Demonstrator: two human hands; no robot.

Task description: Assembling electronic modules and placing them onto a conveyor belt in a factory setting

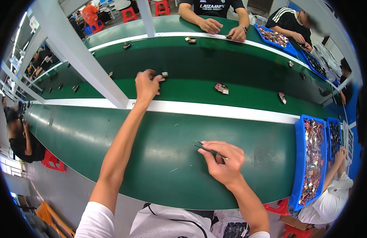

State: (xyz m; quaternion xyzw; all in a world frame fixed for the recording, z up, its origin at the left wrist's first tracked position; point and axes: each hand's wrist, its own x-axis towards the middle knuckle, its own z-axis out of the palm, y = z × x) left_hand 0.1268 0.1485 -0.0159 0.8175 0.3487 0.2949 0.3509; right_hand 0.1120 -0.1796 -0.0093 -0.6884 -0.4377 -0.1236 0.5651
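White sleeve (95,222) lower left; our right hand (228,162) pinches tweezers (199,147), left hand (146,88) half-curled beside small part (165,74) upper centre, grip unclear; likely light, fragile: pinch edges.

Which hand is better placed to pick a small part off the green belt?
Left hand, most likely: it is out over the green belt, beside a small yellow-and-white part. The right hand is over the near table, pinching tweezers. Whether the left grips anything is unclear.
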